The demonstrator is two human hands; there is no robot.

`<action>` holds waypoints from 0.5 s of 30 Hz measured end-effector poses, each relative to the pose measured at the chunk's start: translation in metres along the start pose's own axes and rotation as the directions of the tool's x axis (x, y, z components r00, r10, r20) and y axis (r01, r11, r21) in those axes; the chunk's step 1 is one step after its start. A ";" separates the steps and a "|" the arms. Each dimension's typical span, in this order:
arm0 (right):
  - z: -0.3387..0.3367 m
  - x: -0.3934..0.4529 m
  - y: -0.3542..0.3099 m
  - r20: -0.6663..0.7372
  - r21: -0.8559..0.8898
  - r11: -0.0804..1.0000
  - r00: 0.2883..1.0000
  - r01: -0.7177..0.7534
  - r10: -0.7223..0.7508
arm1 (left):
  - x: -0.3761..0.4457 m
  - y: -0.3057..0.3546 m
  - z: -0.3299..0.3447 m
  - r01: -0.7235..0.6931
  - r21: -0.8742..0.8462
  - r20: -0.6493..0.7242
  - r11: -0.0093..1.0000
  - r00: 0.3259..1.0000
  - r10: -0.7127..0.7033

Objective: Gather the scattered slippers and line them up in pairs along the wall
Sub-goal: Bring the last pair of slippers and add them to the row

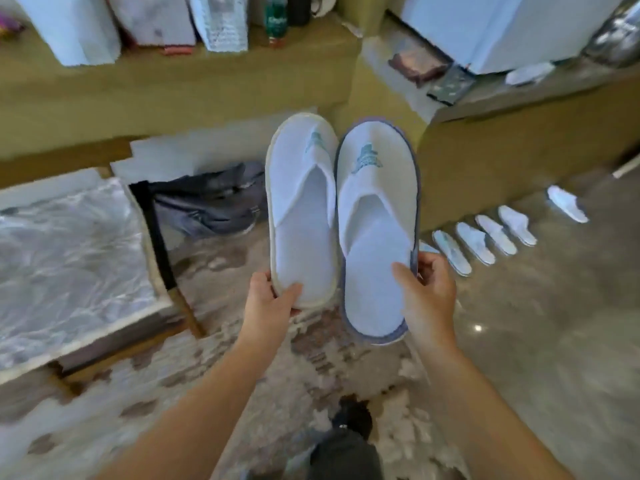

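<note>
Left hand (268,299) pinching cream-trimmed slipper (302,209) at its heel, right hand (427,292) gripping blue-trimmed slipper (377,230) — toes up, side by side, touching

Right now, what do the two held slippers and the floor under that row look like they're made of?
Left slipper: white terry-like cloth, matte, fuzzy nap, cream piping round the edge.
Right slipper: the same soft white cloth, likely terry, with blue-grey edging. Both carry a teal embroidered crest.
Floor: probably polished stone or tile, glossy; it mirrors a light spot and the slipper row.
</note>
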State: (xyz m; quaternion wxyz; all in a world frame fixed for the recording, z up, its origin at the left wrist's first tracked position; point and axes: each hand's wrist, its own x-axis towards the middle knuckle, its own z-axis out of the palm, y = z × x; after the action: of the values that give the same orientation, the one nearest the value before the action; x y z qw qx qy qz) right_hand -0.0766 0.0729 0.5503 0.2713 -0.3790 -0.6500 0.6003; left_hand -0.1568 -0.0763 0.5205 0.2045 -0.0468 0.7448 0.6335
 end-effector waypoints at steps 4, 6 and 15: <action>-0.097 0.060 0.003 -0.273 0.041 0.998 0.961 -0.041 0.051 | 0.014 0.029 0.123 -0.073 0.035 0.233 0.997 0.971 0.063; -0.140 0.086 0.007 -0.373 0.083 0.995 0.925 -0.049 0.076 | 0.019 0.038 0.180 -0.106 0.067 0.323 0.992 0.943 0.079; -0.254 0.180 0.016 -0.687 0.176 0.981 0.703 -0.081 0.181 | 0.048 0.079 0.369 -0.058 0.102 0.625 0.993 0.781 -0.018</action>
State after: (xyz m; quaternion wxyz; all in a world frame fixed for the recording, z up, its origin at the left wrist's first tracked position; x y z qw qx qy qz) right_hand 0.0292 0.3660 0.5495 0.4782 -0.6043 -0.4289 0.4714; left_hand -0.1357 0.3036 0.5341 0.4351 0.1852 0.6709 0.5713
